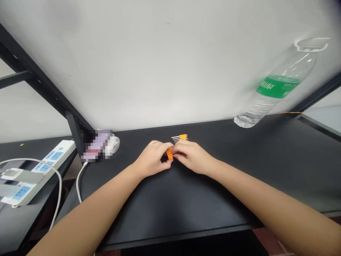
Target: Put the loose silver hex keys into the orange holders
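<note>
Together, left hand (153, 158), right hand (191, 155), pinching flat orange piece (169, 153)

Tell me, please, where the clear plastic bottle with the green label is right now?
The bottle stands at the right rear of the black table, against the white wall, away from both hands.

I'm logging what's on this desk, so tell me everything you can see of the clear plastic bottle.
The bottle is clear, ribbed plastic with a green label band bearing white print. It has no cap; its mouth is open. It looks empty. It stands on its base at the far right of the black desk by the white wall. Neither hand touches it.
</note>
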Demonstrator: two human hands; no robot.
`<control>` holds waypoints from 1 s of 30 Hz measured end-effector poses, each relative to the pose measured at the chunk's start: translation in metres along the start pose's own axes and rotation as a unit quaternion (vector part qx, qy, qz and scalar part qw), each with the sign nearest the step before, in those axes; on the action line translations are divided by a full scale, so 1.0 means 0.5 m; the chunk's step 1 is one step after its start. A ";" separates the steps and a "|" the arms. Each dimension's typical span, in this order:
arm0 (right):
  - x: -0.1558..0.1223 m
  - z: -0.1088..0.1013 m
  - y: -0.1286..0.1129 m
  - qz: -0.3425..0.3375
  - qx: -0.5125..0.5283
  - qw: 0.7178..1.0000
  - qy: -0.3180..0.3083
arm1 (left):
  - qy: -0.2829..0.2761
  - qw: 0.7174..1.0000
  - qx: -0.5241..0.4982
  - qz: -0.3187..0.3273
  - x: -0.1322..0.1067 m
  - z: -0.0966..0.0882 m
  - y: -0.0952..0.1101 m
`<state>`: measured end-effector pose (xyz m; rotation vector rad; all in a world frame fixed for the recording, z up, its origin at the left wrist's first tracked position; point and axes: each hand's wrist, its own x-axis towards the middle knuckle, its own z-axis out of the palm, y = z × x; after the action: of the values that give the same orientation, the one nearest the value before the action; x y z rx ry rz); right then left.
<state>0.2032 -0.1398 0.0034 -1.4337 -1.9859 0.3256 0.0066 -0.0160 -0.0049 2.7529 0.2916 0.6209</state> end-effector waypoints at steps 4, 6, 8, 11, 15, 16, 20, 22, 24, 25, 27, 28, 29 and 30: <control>0.001 -0.008 -0.003 0.018 0.001 1.000 0.021 | 0.014 1.000 -0.004 -0.021 0.000 -0.001 -0.006; -0.003 -0.031 0.010 0.041 -0.051 0.998 0.012 | 0.013 1.000 -0.004 -0.027 0.000 -0.002 -0.009; -0.010 -0.056 0.029 0.066 -0.092 0.993 -0.044 | 0.006 0.999 -0.004 -0.031 0.001 -0.003 -0.010; -0.017 -0.080 0.055 0.090 -0.098 0.984 -0.121 | 0.004 0.999 -0.004 -0.039 0.001 -0.004 -0.010; -0.017 -0.079 0.068 0.106 -0.091 0.976 -0.164 | 0.005 0.999 -0.005 -0.041 -0.002 -0.004 -0.013; -0.016 -0.076 0.069 0.110 -0.096 0.975 -0.167 | 0.007 0.999 -0.004 -0.040 -0.003 -0.004 -0.014; -0.013 -0.069 0.066 0.136 -0.107 0.969 -0.177 | 0.009 0.999 -0.001 -0.034 -0.004 -0.002 -0.014; -0.014 -0.068 0.063 0.149 -0.113 0.966 -0.180 | 0.008 0.999 -0.001 -0.031 -0.003 -0.002 -0.013; -0.015 -0.068 0.061 0.152 -0.118 0.964 -0.182 | 0.007 1.000 -0.003 -0.029 -0.002 -0.002 -0.012; -0.015 -0.068 0.060 0.149 -0.119 0.965 -0.181 | 0.007 1.000 -0.004 -0.029 -0.002 -0.002 -0.012; -0.014 -0.067 0.056 0.135 -0.105 0.970 -0.171 | 0.004 0.999 -0.003 -0.031 -0.001 -0.002 -0.013; -0.013 -0.067 0.053 0.125 -0.090 0.975 -0.162 | 0.006 0.999 -0.002 -0.032 -0.001 -0.001 -0.014; -0.012 -0.066 0.049 0.112 -0.070 0.980 -0.149 | 0.008 0.999 0.000 -0.033 -0.002 0.000 -0.015; -0.010 -0.064 0.045 0.098 -0.051 0.985 -0.135 | 0.010 0.999 0.001 -0.033 -0.002 0.000 -0.015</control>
<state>0.2414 -0.1418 0.0133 -1.7319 -2.1018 0.5359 0.0050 -0.0092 -0.0078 2.7280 0.3850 0.6331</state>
